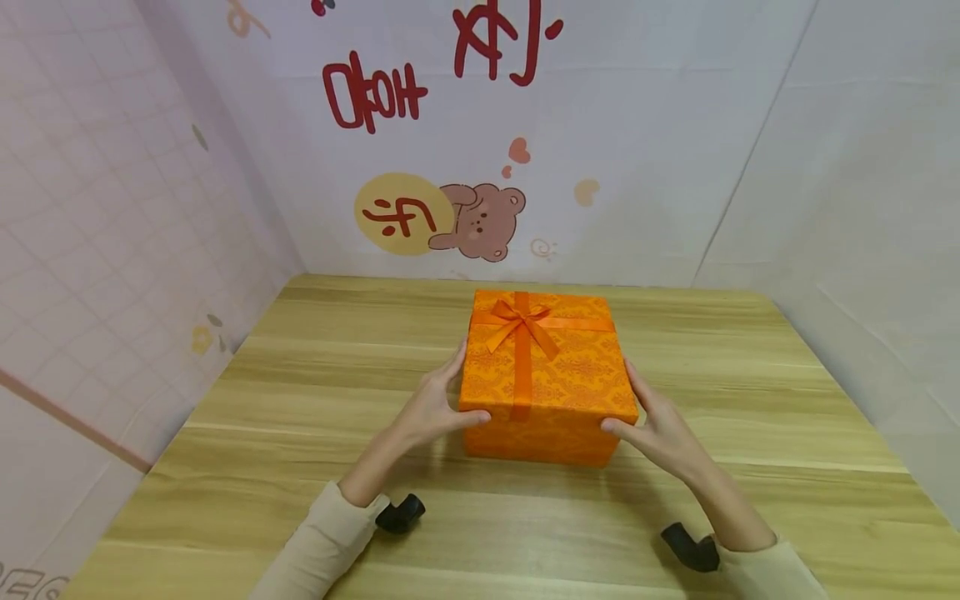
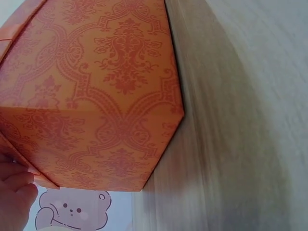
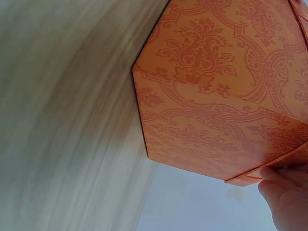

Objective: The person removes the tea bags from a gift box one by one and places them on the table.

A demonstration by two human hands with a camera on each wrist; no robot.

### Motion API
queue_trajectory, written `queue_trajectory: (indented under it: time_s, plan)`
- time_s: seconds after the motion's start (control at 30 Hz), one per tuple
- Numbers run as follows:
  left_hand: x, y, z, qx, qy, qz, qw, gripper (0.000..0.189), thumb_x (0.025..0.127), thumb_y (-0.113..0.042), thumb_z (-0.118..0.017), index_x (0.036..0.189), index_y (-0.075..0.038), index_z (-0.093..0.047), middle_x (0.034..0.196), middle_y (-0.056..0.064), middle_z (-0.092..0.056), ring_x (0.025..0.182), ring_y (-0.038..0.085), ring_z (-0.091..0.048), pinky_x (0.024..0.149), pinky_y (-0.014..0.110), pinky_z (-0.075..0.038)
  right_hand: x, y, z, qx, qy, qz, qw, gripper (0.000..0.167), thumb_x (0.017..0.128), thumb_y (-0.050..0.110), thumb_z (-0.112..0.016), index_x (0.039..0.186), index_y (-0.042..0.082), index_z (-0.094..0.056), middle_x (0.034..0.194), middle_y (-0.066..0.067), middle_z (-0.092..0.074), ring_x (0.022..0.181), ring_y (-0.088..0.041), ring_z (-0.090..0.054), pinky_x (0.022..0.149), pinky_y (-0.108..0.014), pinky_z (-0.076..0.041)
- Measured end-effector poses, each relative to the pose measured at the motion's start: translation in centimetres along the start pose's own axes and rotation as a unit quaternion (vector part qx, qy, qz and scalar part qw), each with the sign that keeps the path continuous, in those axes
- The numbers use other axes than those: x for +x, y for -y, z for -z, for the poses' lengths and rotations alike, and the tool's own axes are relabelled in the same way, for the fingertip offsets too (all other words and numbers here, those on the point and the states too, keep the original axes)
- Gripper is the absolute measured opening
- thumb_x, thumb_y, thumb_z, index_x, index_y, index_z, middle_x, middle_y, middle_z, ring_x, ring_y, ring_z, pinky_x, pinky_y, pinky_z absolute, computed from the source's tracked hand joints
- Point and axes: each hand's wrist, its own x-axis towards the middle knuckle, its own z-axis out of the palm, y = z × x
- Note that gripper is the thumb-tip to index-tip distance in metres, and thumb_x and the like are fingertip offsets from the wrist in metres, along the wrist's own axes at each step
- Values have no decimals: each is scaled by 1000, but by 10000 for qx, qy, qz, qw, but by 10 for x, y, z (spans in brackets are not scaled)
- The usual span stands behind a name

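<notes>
An orange gift box (image 1: 543, 442) with a darker damask pattern stands on the wooden table. Its lid (image 1: 570, 375) carries crossed orange ribbons and a bow (image 1: 522, 321). My left hand (image 1: 433, 408) grips the lid at the left, thumb on the front edge and fingers along the side. On the opposite side my right hand (image 1: 663, 429) holds the lid the same way, thumb at the front corner. Both wrist views show fingers at the lid's lower edge, the left hand (image 2: 14, 197) and the right hand (image 3: 291, 199) each partly cut off. The lid covers the box's inside.
The light wood table (image 1: 345, 342) extends around the box. Behind it rises a white wall cloth (image 1: 637, 125) with red characters and a bear drawing (image 1: 487, 221). Pale side panels flank the table. A black curved piece (image 1: 401, 514) shows by the left cuff, another (image 1: 690, 548) by the right.
</notes>
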Motion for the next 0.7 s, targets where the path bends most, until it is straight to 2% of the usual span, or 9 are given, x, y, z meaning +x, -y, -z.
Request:
queue_trajectory:
  time_s: [0.1,0.17,0.27,0.33,0.37,0.43,0.5,0.57,0.7]
  plan:
    - [1,0,1,23,2,51,10000,103,72,-34,-77,146,-4,-13,148,17,-19,132,35,-28,106,50,-25,1,1,1,-48,15,-59,10000,88,80,14,-70,146,4,-14,145,-23,-25,130,-35,-27,95,-2,-19]
    - [2,0,1,40,-7,55,10000,102,72,-33,-77,146,-5,-13,148,16,-19,131,35,-29,106,50,-25,1,2,1,-70,28,-101,9999,88,80,14,-70,146,3,-14,145,-23,-25,129,-40,-28,96,-3,-20]
    - [4,0,1,20,-21,43,10000,102,72,-32,-77,146,-5,-13,147,16,-21,131,35,-29,106,50,-26,2,3,2,-147,-1,-149,9998,87,79,15,-71,145,0,-15,144,-24,-26,128,-42,-29,105,-20,-28]
    - [5,0,2,-7,-24,31,10000,101,72,-31,-77,146,-5,-13,147,16,-21,132,35,-28,106,50,-25,2,4,3,-212,-28,-168,9996,87,79,16,-71,144,-2,-15,144,-25,-27,128,-43,-29,105,-24,-29]
    - [6,0,2,-24,-26,28,10000,101,72,-31,-77,146,-5,-14,147,16,-22,132,35,-27,106,50,-25,2,4,3,-219,-39,-167,9996,88,79,15,-71,144,-2,-15,143,-25,-27,128,-43,-29,106,-31,-30]
    - [7,-1,2,-68,-32,13,10000,101,72,-30,-78,146,-6,-14,147,17,-22,132,35,-27,107,50,-25,2,5,4,-255,-65,-175,9995,88,79,16,-71,144,-3,-15,143,-25,-27,128,-42,-30,105,-30,-30]
    - [8,-1,2,-88,-37,-26,10000,102,72,-35,-77,146,-6,-14,146,17,-23,132,35,-27,106,50,-25,3,5,5,-256,-61,-199,9995,88,79,16,-71,144,-2,-14,144,-25,-26,129,-41,-29,106,-30,-29]
    - [8,0,3,-113,-41,-73,9999,103,72,-43,-75,146,-7,-14,146,17,-23,132,35,-28,106,51,-26,3,6,5,-241,-54,-212,9995,89,79,16,-71,145,-1,-13,144,-25,-25,129,-41,-28,104,-43,-29]
    - [8,0,4,-81,-28,-144,9999,108,70,-63,-65,146,-8,-13,145,18,-24,131,36,-28,106,51,-26,3,6,5,-184,-48,-213,9996,88,80,16,-70,145,-1,-12,144,-26,-23,130,-42,-26,99,-55,-27]
